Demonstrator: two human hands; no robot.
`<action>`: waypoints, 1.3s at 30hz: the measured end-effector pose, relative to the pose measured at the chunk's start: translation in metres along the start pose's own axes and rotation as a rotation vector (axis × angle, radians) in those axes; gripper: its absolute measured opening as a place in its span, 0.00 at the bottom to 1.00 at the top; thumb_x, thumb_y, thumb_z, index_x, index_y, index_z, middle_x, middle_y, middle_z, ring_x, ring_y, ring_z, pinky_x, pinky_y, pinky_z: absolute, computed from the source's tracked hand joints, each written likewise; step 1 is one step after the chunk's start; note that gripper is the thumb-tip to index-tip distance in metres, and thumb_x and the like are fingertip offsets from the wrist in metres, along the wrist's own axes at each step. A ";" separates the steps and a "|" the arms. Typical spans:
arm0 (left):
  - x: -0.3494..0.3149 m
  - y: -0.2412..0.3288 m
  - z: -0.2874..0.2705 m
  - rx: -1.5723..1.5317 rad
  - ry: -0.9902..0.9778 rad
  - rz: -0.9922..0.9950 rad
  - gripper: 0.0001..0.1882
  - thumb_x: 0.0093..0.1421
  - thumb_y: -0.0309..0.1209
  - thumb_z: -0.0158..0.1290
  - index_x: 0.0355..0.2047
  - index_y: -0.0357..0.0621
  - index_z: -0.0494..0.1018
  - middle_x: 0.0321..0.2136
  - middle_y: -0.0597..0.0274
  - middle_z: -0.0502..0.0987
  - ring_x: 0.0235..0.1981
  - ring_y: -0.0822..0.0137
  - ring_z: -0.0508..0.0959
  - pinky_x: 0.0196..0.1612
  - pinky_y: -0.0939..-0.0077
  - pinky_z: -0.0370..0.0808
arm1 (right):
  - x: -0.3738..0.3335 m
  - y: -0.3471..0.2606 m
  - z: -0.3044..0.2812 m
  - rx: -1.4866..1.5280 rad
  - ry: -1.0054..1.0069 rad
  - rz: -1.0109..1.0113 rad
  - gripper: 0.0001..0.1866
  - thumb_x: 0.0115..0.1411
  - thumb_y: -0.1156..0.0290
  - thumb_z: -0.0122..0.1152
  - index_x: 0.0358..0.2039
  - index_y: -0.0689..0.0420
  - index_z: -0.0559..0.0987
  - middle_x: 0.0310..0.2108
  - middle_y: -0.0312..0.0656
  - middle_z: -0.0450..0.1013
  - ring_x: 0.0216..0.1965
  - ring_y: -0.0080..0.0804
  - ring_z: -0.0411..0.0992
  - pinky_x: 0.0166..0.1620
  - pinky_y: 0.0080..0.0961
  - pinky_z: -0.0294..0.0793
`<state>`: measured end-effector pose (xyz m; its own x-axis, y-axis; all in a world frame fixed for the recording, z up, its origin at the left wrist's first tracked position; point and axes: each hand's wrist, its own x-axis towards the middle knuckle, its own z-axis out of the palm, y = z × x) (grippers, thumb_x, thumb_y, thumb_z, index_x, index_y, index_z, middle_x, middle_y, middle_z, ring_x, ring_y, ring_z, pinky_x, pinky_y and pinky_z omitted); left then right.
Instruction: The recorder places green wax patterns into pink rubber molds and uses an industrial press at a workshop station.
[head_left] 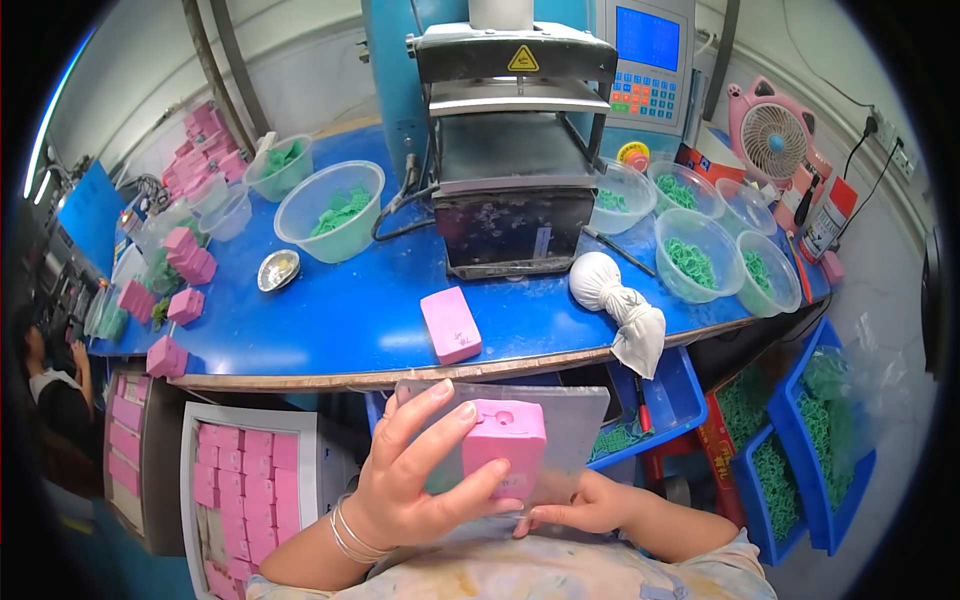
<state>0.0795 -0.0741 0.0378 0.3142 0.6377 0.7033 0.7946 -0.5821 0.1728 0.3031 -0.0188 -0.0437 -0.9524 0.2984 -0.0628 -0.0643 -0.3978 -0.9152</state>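
Pink block with 1 round hole, held over a clear sheet

The pink block [505,435] is boxy, with trimmed corners and a matte surface. Its upper face shows 1 small round hole and a thin dark line to the hole's left; a faint mark sits low on the front. The left hand [405,485] grips it from the left, thumb across the front face. Behind it spreads the translucent greyish sheet [578,425], flat, its lower part overlapped by the right hand [585,505]; contact there is unclear.
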 end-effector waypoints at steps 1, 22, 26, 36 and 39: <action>-0.003 0.002 -0.001 0.003 0.039 0.010 0.23 0.44 0.47 0.62 0.40 0.61 0.72 0.50 0.51 0.64 0.53 0.50 0.65 0.56 0.47 0.60 | 0.000 0.001 0.003 -0.004 -0.006 0.000 0.19 0.63 0.71 0.47 0.54 0.62 0.64 0.47 0.42 0.69 0.41 0.28 0.72 0.45 0.24 0.71; 0.044 -0.045 0.003 -0.059 -0.020 -0.392 0.40 0.51 0.58 0.51 0.50 0.35 0.64 0.56 0.43 0.57 0.60 0.45 0.53 0.60 0.47 0.44 | -0.014 -0.089 0.002 0.222 0.062 0.073 0.35 0.61 0.75 0.47 0.64 0.57 0.43 0.46 0.58 0.69 0.28 0.31 0.75 0.30 0.19 0.71; 0.047 -0.028 0.011 -0.093 -0.285 -0.424 0.37 0.45 0.50 0.60 0.50 0.39 0.64 0.58 0.44 0.55 0.62 0.43 0.48 0.59 0.37 0.36 | -0.008 -0.065 0.007 0.266 0.074 0.138 0.34 0.61 0.74 0.47 0.64 0.53 0.45 0.46 0.54 0.70 0.31 0.29 0.75 0.32 0.17 0.70; 0.037 0.003 0.019 -0.294 -0.326 -0.390 0.34 0.39 0.43 0.66 0.44 0.40 0.66 0.43 0.54 0.69 0.46 0.55 0.67 0.54 0.57 0.56 | 0.006 -0.026 0.007 0.097 0.073 0.155 0.20 0.61 0.75 0.45 0.54 0.57 0.57 0.46 0.47 0.69 0.32 0.29 0.76 0.30 0.17 0.72; 0.036 0.004 0.022 -0.416 -0.404 -0.390 0.32 0.40 0.39 0.65 0.43 0.38 0.65 0.37 0.54 0.68 0.41 0.55 0.67 0.47 0.65 0.61 | 0.004 -0.018 0.009 0.098 0.106 0.142 0.20 0.61 0.73 0.48 0.53 0.56 0.58 0.43 0.41 0.68 0.32 0.28 0.75 0.31 0.18 0.72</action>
<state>0.1049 -0.0424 0.0485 0.2789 0.9302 0.2387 0.6487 -0.3657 0.6674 0.2974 -0.0183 -0.0240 -0.9175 0.3212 -0.2345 0.0346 -0.5229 -0.8517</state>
